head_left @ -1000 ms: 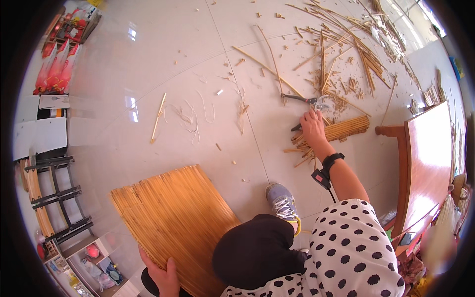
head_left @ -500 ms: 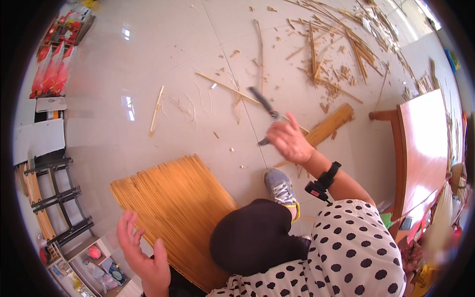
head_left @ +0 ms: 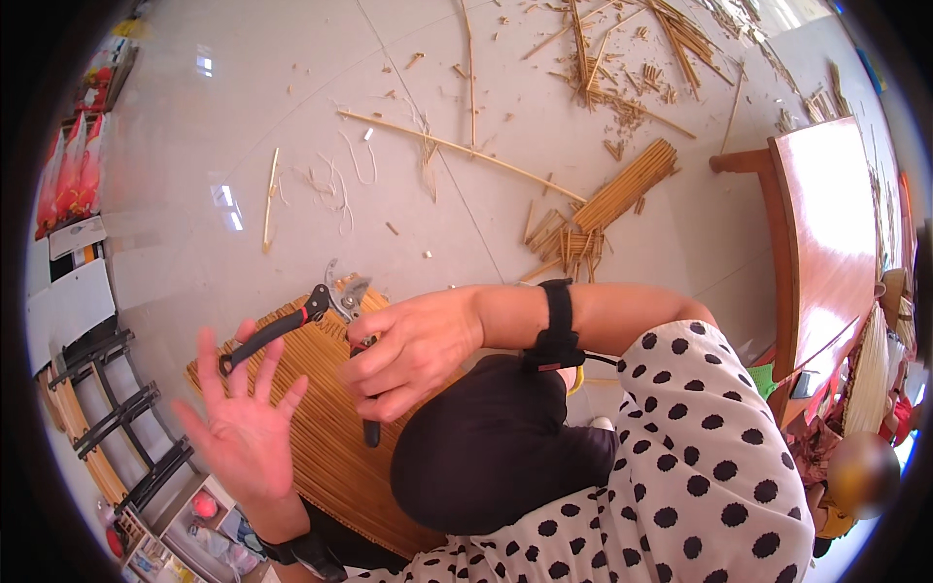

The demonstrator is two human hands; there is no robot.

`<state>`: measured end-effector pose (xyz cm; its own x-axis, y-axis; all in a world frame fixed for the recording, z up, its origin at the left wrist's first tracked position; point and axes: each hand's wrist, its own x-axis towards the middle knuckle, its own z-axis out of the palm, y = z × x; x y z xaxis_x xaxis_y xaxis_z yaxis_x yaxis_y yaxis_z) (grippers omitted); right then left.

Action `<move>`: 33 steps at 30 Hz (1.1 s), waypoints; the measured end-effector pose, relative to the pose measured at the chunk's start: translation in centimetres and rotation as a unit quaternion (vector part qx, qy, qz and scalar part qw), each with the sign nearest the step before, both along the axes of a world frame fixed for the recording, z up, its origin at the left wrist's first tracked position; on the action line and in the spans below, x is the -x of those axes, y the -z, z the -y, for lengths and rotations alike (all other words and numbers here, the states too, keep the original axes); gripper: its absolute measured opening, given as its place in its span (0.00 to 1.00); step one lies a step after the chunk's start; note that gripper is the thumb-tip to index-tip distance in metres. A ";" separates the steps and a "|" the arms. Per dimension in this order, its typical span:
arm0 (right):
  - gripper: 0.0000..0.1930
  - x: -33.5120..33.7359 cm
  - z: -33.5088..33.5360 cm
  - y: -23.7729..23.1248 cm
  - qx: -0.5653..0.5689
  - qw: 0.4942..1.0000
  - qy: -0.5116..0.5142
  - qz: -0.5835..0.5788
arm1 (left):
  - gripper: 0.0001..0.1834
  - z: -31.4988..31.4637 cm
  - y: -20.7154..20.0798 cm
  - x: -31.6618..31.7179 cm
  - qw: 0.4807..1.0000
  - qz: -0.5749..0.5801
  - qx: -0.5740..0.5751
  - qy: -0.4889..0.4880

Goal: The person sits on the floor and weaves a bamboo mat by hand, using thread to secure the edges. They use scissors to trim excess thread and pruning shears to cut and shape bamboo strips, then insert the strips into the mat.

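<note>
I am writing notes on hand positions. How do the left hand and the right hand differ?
The left hand is spread wide open, while the right hand curls around one handle of the pruning shears. The left hand shows its palm; the right hand shows mostly its back. Both have a black band at the wrist.

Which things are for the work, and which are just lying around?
Seem part of the job:
Pruning shears, in the right hand
Slatted mat, near the left hand

Seem just lying about:
Long loose stick
Scattered stick pieces
Red packages, far left
</note>
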<state>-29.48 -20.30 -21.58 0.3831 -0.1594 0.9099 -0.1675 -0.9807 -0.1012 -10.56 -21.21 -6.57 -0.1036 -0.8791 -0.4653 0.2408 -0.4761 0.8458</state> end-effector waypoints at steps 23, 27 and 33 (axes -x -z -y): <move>0.06 2.1 -2.2 2.9 -0.028 0.997 0.067 -0.030 | 0.25 -0.8 2.3 -3.8 0.987 0.069 -0.138 0.044; 0.08 4.2 -2.5 2.9 -0.067 0.988 0.138 -0.009 | 0.30 -1.3 2.0 -4.2 0.965 -0.085 -0.197 0.150; 0.14 7.4 -4.8 8.5 -0.329 0.848 0.412 0.053 | 0.32 -2.7 0.9 -3.3 0.931 -0.159 -0.255 0.208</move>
